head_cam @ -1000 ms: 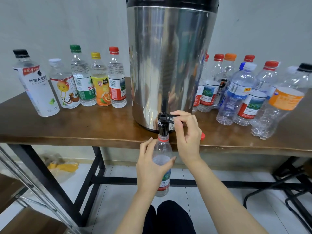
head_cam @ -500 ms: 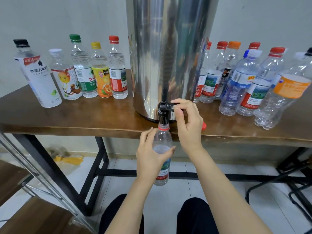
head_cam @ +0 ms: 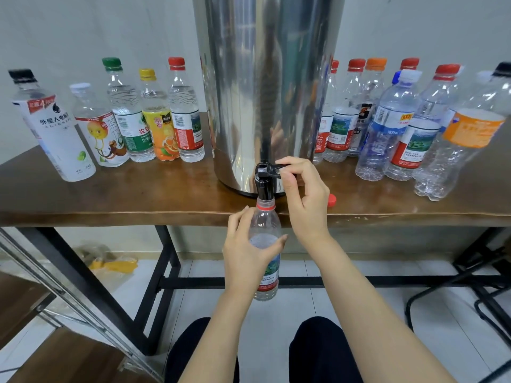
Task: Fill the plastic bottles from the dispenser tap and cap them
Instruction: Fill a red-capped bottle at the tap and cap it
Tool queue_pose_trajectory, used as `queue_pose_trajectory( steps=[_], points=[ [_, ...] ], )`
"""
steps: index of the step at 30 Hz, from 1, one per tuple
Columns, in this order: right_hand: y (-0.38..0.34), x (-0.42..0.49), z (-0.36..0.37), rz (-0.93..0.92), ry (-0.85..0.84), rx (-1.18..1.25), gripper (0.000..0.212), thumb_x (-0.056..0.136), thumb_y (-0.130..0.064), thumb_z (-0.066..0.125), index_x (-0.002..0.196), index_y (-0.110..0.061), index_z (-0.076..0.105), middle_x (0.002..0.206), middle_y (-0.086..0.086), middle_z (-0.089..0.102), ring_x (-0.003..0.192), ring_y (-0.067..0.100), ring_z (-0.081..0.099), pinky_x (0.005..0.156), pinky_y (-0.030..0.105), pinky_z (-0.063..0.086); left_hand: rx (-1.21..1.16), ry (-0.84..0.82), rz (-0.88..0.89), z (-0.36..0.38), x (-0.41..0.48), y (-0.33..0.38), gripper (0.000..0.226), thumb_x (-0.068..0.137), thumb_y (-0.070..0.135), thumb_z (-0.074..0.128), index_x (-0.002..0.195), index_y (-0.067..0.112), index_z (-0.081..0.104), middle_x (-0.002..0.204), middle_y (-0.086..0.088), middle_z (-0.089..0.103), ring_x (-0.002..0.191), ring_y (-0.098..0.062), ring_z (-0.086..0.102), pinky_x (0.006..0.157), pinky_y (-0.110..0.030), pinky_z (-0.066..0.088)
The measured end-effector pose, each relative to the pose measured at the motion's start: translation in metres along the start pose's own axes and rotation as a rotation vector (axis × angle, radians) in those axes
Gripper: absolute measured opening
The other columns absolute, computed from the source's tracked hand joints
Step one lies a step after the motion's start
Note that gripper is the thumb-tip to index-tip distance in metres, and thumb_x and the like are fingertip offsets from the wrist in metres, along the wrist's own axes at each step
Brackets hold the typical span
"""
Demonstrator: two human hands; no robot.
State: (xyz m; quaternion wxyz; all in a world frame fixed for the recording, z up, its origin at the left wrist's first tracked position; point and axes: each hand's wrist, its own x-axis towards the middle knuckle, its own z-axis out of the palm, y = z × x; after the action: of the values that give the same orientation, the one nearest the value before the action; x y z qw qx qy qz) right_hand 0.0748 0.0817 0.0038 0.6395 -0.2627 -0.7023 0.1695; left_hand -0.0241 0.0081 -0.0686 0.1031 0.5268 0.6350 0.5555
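While left hand grips bottle under tap, right hand pinches lever.

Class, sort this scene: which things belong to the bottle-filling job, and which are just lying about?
Job in hand: dispenser; tap; bottle under it, gripped by left hand; tap lever, pinched by right hand; loose red cap on the table; capped bottles either side.
Lying about: yellow litter on the floor; wooden boards, lower left.
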Motion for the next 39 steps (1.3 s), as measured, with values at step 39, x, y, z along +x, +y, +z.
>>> queue_pose_trajectory(
  steps=[39],
  points=[
    [0.0013, -0.0003, 0.0005, -0.008, 0.008, 0.012, 0.022, 0.099, -0.018, 0.049, 0.096, -0.003, 0.064, 0.108, 0.004, 0.067, 0.104, 0.016, 0.063, 0.091, 0.029, 0.05, 0.023, -0.001, -0.003, 0.0017, -0.0002, -0.0016, 0.08, 0.067, 0.044, 0.087, 0.136, 0.021, 0.054, 0.13, 0.008, 0.05, 0.119, -0.004, 0.048, 0.096, -0.014, 0.04]
  ],
)
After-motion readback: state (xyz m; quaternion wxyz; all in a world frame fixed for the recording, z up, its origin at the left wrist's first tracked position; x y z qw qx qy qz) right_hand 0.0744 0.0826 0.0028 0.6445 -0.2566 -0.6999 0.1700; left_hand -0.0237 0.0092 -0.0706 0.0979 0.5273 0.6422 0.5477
